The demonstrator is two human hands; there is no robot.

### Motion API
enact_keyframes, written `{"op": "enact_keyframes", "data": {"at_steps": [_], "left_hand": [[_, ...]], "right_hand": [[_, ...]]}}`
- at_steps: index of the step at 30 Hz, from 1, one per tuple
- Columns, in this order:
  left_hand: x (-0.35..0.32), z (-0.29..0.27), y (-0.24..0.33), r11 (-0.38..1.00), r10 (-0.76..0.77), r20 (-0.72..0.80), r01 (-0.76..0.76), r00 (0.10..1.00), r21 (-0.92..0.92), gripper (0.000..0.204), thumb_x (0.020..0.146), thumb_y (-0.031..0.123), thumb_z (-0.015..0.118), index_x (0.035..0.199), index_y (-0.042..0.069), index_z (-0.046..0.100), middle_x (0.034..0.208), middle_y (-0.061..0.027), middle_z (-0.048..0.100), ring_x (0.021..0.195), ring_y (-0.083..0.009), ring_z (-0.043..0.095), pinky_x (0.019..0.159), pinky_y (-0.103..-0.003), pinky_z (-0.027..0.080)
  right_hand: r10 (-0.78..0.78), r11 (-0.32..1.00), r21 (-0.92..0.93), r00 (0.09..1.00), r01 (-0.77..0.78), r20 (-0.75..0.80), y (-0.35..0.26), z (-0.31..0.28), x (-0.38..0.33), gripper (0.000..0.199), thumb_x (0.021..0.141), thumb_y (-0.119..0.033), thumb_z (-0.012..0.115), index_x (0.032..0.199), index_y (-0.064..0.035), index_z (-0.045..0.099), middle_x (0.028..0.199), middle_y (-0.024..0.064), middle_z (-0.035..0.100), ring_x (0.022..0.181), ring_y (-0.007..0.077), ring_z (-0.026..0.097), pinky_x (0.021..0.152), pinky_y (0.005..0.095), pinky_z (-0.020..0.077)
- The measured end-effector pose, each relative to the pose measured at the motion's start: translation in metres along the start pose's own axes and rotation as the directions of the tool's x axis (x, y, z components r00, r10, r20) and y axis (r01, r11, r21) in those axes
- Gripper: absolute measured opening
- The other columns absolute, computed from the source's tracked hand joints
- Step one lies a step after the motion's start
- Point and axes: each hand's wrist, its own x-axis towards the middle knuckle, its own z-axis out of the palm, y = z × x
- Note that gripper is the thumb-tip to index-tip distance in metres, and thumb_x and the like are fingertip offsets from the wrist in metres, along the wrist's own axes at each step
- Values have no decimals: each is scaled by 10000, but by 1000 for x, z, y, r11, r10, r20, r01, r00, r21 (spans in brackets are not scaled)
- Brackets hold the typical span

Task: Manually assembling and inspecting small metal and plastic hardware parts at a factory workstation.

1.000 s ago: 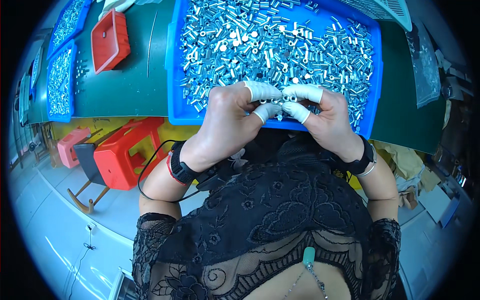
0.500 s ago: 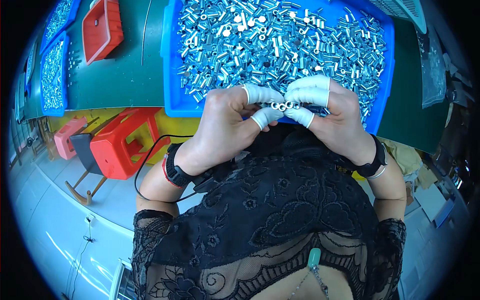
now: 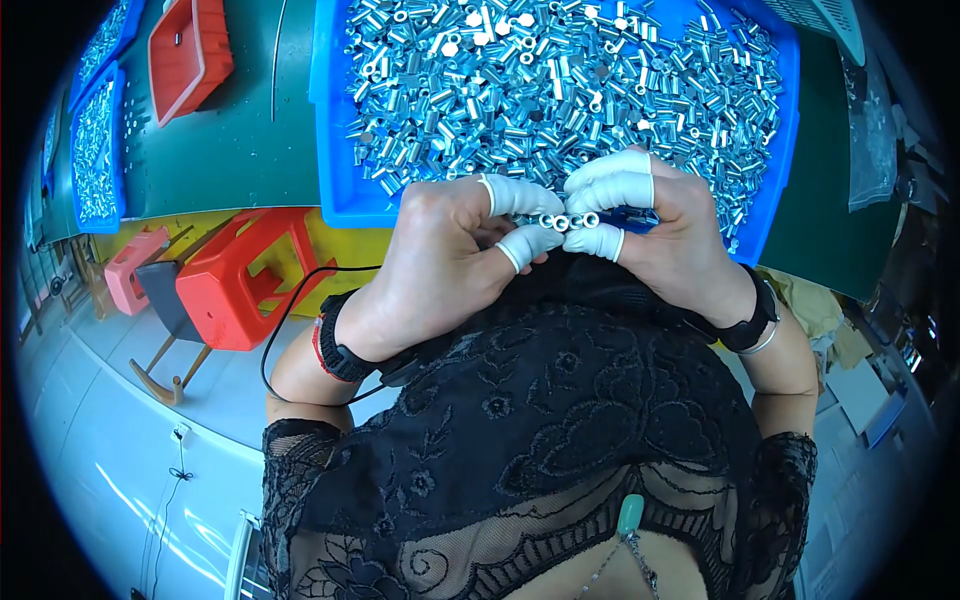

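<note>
Several small metal tubes (image 3: 562,222) sit in a short row between my fingertips, their round open ends showing. My left hand (image 3: 450,245) pinches the row from the left with thumb and forefinger, both in white finger covers. From the right, my right hand (image 3: 675,220) grips the same tubes; its thumb and fingers wear white covers too. Both hands are over the near rim of a blue tray (image 3: 350,212), which is heaped with loose metal tubes (image 3: 520,110) of the same kind. How many pieces the fingers hide I cannot tell.
On the green table (image 3: 245,150), an orange-red bin (image 3: 190,60) and smaller blue trays (image 3: 97,150) of metal parts stand at the left. A pale basket (image 3: 825,25) is at the far right. Red stools (image 3: 225,290) stand on the floor at left. A black cable (image 3: 272,345) loops beside my left wrist.
The row of tubes has shifted slightly between my fingertips, with the open ends turned more into view. My right fingers have moved a little. The whole view has shifted slightly.
</note>
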Motion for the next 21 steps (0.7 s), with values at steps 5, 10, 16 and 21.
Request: {"op": "enact_keyframes", "data": {"at_steps": [5, 10, 16, 21], "left_hand": [[-1, -2, 0, 1000, 12, 33, -13, 999, 22, 146, 792, -21, 618, 938, -33, 622, 758, -86, 651, 659, -107, 634, 564, -213, 517], [-2, -2, 2, 998, 34, 39, -36, 999, 60, 150, 797, -13, 624, 947, -29, 620, 777, -88, 651, 671, -120, 643, 553, -208, 519], [-2, -3, -2, 978, 157, 25, -159, 987, 133, 144, 780, -29, 633, 923, -19, 634, 806, -81, 647, 675, -130, 651, 547, -212, 529], [-2, -4, -1, 949, 247, 26, -247, 969, 197, 145, 767, -34, 640, 911, -12, 640, 824, -79, 644, 674, -131, 653, 546, -213, 533]], "right_hand": [[1, 1000, 14, 1000, -1, 3, 0, 1, -2, 206, 664, -109, 760, 819, -51, 637, 903, 90, 644, 839, 215, 612, 741, 300, 471], [-7, 1000, 30, 1000, 7, -16, 0, 3, -2, 208, 660, -105, 763, 818, -55, 637, 901, 85, 641, 826, 210, 606, 726, 298, 468], [-54, 998, -18, 998, 53, -40, -1, 3, -3, 222, 647, -95, 768, 823, -56, 638, 894, 82, 635, 815, 210, 595, 708, 299, 468], [-69, 997, -35, 997, 68, -36, -2, 2, -3, 236, 640, -97, 770, 832, -56, 638, 897, 83, 634, 818, 214, 593, 706, 300, 469]]}}
